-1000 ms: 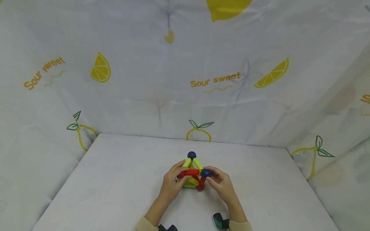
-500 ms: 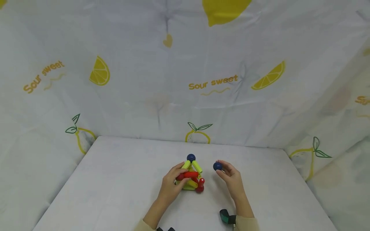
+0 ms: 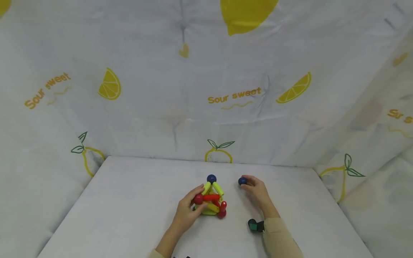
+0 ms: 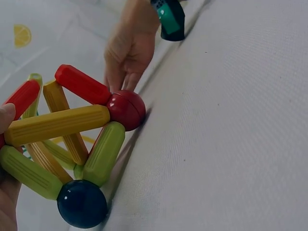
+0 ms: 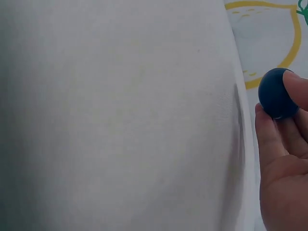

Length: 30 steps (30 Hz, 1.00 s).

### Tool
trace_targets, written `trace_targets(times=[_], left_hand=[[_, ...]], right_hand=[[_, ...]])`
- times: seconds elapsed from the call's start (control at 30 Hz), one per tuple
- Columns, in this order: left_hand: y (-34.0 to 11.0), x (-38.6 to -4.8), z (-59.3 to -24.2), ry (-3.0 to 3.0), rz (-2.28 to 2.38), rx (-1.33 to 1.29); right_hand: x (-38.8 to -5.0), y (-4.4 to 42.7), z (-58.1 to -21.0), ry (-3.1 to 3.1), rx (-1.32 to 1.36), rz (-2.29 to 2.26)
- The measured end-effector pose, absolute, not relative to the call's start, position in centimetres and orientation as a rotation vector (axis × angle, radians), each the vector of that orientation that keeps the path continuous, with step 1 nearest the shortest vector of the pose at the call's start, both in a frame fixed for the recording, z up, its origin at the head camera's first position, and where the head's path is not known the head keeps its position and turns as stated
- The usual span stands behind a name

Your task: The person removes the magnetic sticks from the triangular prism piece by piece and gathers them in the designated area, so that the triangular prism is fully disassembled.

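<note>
A frame of magnetic rods and balls (image 3: 213, 206) stands on the white table, in red, yellow and yellow-green. My left hand (image 3: 186, 214) grips its left side, with fingers and thumb by a red ball (image 3: 198, 199). On top of the frame sits a dark blue ball (image 3: 211, 179); another red ball (image 3: 221, 214) is at its lower right, with a short red rod (image 3: 223, 206) rising from it. Apart from the frame, to its right, my right hand (image 3: 258, 193) pinches a loose blue ball (image 5: 276, 94) between thumb and fingers.
The white table (image 3: 135, 200) extends on both sides of the hands. Behind it hangs a white cloth (image 3: 161, 89) printed with lemons. A dark wrist camera (image 3: 255, 225) is strapped at the right sleeve (image 3: 279, 234).
My right hand has pulled the blue ball off the frame's right corner and carried it right and slightly back. My left hand keeps hold of the frame. The head view has tilted slightly upward.
</note>
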<state>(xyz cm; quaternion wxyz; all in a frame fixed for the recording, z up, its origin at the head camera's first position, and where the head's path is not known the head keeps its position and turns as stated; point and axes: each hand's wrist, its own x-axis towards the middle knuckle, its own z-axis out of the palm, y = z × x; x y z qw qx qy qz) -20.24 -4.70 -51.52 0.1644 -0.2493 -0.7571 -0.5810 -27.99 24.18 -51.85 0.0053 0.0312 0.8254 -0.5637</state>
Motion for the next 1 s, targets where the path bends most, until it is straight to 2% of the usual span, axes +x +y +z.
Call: trace_targets(times=[0.3, 0.63, 0.77, 1.0], left_hand=[[-4.5, -19.8, -52.2, -2.146, -1.706, -0.717], [-4.8, -19.4, -51.0, -2.069, -1.686, -0.756], [-5.0, -18.7, -49.4, -2.052, -1.731, -0.742], [-4.9, -18.7, -48.6, -2.053, -1.762, -0.722]], right_hand=[[-28.0, 24.7, -53.2, 2.625, 0.101, -1.639], [-26.5, 25.1, -52.0, 2.484, 0.167, -1.896], [-23.9, 23.5, -50.2, 2.471, 0.035, -2.011], [-19.4, 19.1, -47.6, 2.522, -0.393, -2.096]])
